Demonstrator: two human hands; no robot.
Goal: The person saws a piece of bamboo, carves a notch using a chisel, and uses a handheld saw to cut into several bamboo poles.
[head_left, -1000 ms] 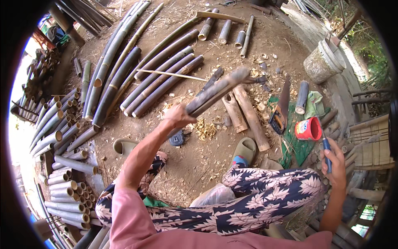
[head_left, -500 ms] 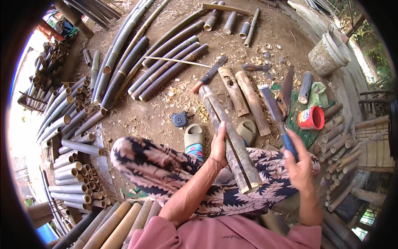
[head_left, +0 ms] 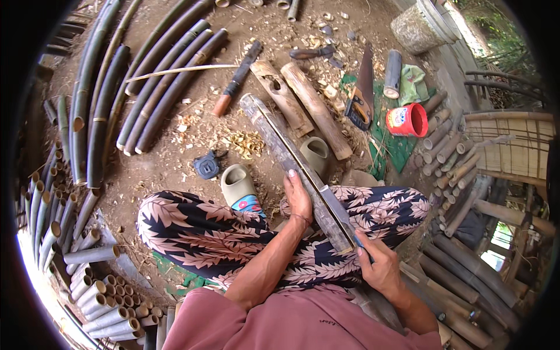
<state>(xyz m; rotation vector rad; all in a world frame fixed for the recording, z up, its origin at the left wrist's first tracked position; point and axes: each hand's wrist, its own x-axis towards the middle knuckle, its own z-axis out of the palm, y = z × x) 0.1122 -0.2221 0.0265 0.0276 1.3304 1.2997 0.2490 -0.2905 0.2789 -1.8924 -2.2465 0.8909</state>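
A grey-brown bamboo tube with a long slot down its length lies slantwise over my lap. My left hand is closed on its left side near the middle. In my closed right hand is a blue-handled chisel; its flat metal blade lies along the slot's right edge, toward the tube's near end. My fingers cover most of the handle. Just beyond the tube are two pale stripped bamboo pieces, one with a hole, the other plain.
A knife, a tape measure, a handsaw and wood shavings lie on the dirt floor. A red tub stands at right, a dirty white bucket behind it. Bamboo poles and stacked tubes are around me.
My right hand has brought the chisel down and left from its raised place onto the slotted bamboo tube. My left hand still grips the tube. The whole view has shifted.
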